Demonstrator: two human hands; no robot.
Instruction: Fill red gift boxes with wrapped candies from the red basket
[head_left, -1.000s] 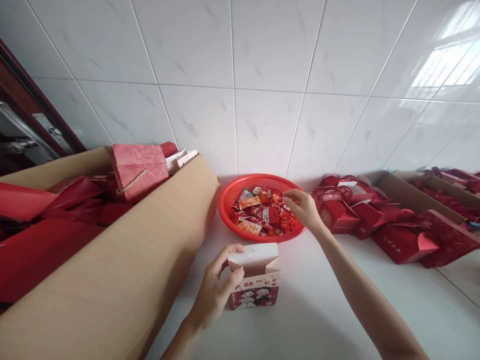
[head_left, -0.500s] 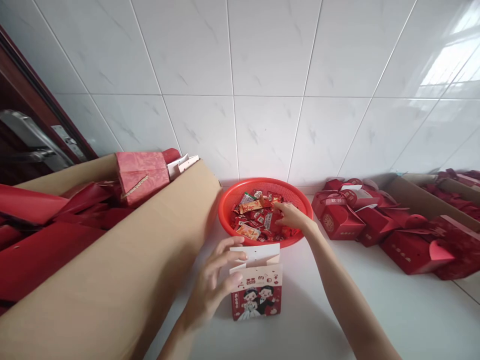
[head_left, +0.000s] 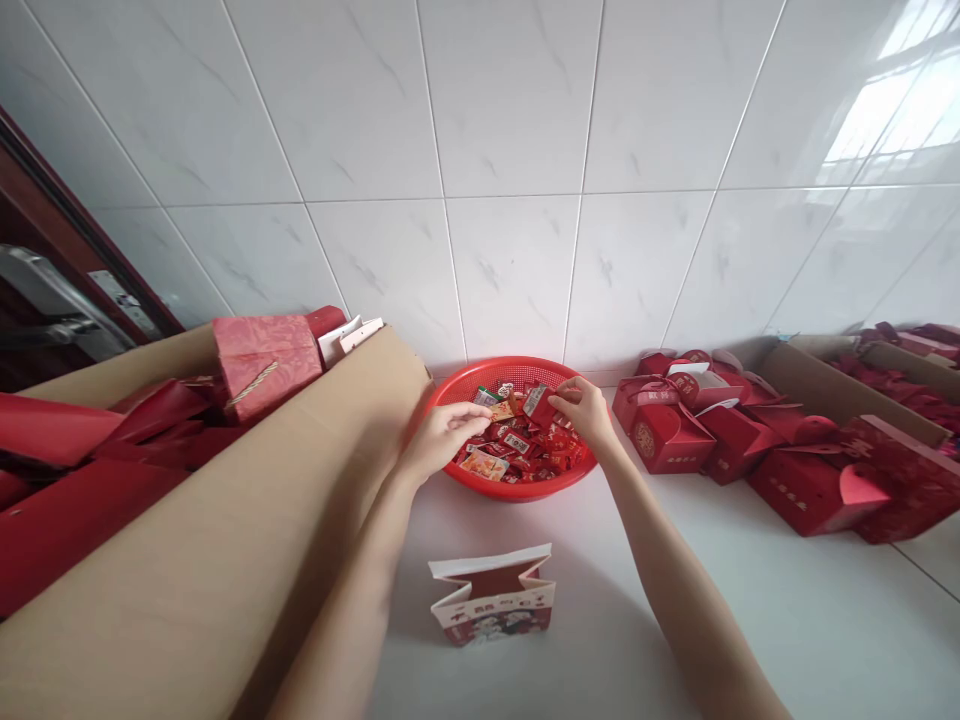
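Observation:
A red plastic basket (head_left: 510,491) holds many wrapped candies (head_left: 517,440). My right hand (head_left: 585,408) pinches a red and grey packet (head_left: 537,403) above the candies on the basket's right side. Over the left rim is my left hand (head_left: 446,436), its thumb and fingertips brought together; what they hold, if anything, is too small to make out. Nearer to me, an open paper gift bag (head_left: 495,605) with a cartoon couple on its front stands on the white surface, its mouth gaping, with neither hand touching it.
At the left a big cardboard box (head_left: 300,480) holds red bags and boxes. Red gift boxes (head_left: 675,440) are grouped at the right, beside another cardboard box (head_left: 802,385). Behind the basket rises a tiled wall (head_left: 510,270). A door handle (head_left: 60,320) shows at far left.
My left hand has left the gift bag and moved forward to the basket. My right hand has lifted a packet from the candies. The view has shifted slightly.

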